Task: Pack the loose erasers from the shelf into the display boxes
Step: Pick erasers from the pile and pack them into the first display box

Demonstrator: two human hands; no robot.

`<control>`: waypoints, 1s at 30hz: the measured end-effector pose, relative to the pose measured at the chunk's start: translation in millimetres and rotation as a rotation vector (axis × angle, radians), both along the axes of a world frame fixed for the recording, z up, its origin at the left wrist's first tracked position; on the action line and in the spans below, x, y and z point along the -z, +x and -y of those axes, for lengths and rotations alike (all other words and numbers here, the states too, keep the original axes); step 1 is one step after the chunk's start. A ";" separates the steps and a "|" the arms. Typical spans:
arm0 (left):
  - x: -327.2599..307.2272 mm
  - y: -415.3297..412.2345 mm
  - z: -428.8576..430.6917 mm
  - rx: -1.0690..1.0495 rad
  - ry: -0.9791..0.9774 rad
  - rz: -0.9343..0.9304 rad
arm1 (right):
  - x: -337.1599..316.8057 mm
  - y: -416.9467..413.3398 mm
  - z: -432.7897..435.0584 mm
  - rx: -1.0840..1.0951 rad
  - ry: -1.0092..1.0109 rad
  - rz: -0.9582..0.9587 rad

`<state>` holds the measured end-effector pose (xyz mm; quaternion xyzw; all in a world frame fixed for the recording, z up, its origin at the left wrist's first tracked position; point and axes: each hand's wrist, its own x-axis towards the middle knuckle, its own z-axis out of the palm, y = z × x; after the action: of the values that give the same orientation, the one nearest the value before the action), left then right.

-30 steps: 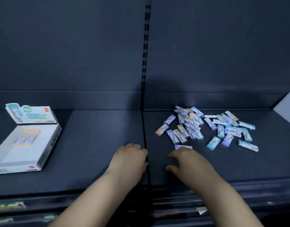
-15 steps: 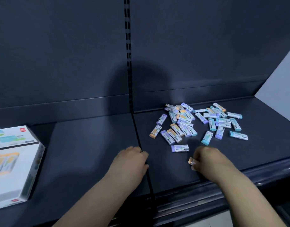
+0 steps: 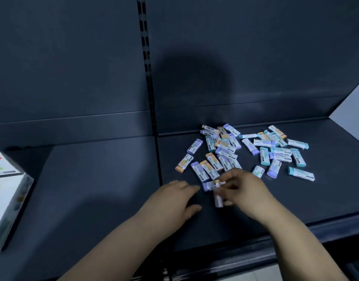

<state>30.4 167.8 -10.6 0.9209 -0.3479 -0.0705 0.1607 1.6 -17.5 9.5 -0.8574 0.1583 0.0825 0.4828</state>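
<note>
The right hand point(image 3: 245, 191) pinches a small white-sleeved eraser point(image 3: 218, 198), blurred, in its grip at the near edge of a scattered pile of lilac-, teal- and orange-tipped loose erasers point(image 3: 255, 151) on the dark metal shelf point(image 3: 93, 179). The left hand point(image 3: 172, 201) rests beside it, fingers relaxed and holding nothing. A white cardboard display box point(image 3: 8, 199) sits well apart at far left.

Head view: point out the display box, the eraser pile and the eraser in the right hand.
display box point(image 3: 12, 207): head view, white side wall.
eraser pile point(image 3: 227, 148): head view, heap's middle.
held eraser point(image 3: 218, 199): head view, pale body.
</note>
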 end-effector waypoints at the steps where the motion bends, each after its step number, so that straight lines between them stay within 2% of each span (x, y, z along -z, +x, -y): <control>1: 0.0 -0.8 8.3 -0.008 -0.023 -0.025 | 1.3 2.9 2.9 -0.026 -0.007 0.003; 4: 3.2 -3.1 30.3 -0.055 -0.067 -0.069 | 4.4 9.3 11.7 -0.136 -0.084 -0.005; 14: 11.2 -6.7 66.1 -0.261 -0.082 -0.023 | 4.3 19.7 57.4 -0.483 0.065 -0.011; 20: 14.1 -20.8 84.2 -0.400 -0.148 -0.009 | 8.8 21.5 69.7 -0.653 -0.034 0.054; 28: 17.1 -42.9 82.3 -0.533 -0.125 0.000 | 12.8 18.3 65.2 -0.750 0.061 0.060; 30: 18.4 -44.2 77.3 -0.585 -0.109 -0.014 | 11.4 25.1 65.7 -0.697 -0.022 0.164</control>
<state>-13.8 90.5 -29.0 0.9716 -0.0699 -0.0086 0.2259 26.7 -83.2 -1.9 -0.8687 -0.1819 0.1714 0.4277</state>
